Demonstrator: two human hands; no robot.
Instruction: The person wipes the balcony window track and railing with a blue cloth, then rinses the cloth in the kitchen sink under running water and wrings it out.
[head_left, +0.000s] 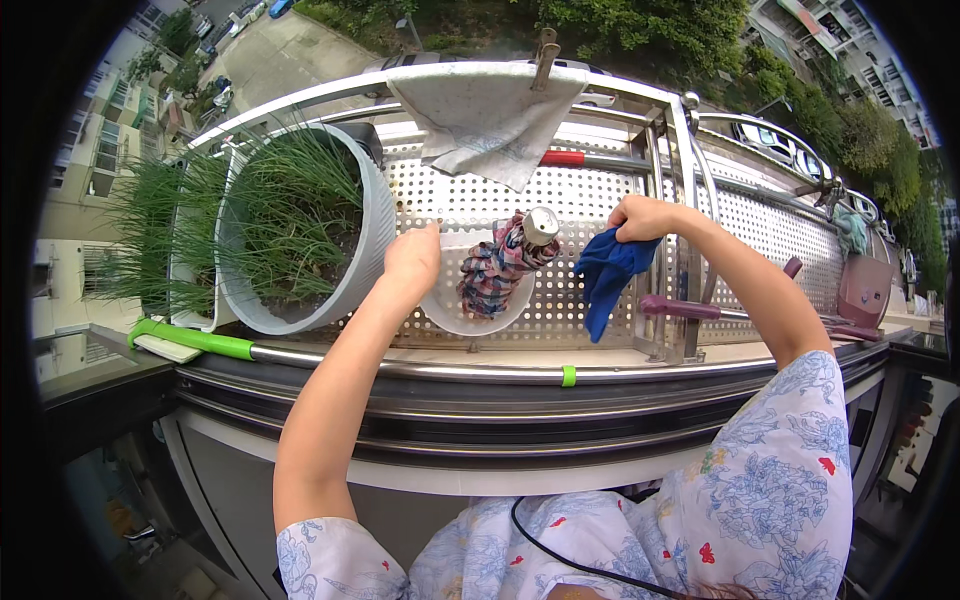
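My right hand (637, 217) is closed on a bunched blue cloth (613, 266), which hangs down over the perforated metal shelf. My left hand (412, 256) is curled beside the rim of a round grey planter; whether it grips anything is hidden. Between my hands, a white bowl (442, 304) rests on the shelf. A plaid mop head or bundled plaid cloth (487, 277) lies over the bowl, with a round metal-looking cap (540, 226) at its upper end.
The grey planter (369, 217) holds grass-like green plants. A whitish cloth (487, 112) hangs over the outer rail, with a wooden clothespin (545, 60). A green-handled pole (195, 337) lies along the sill. A purple handle (679, 307) and a pink bin (862, 289) are to the right.
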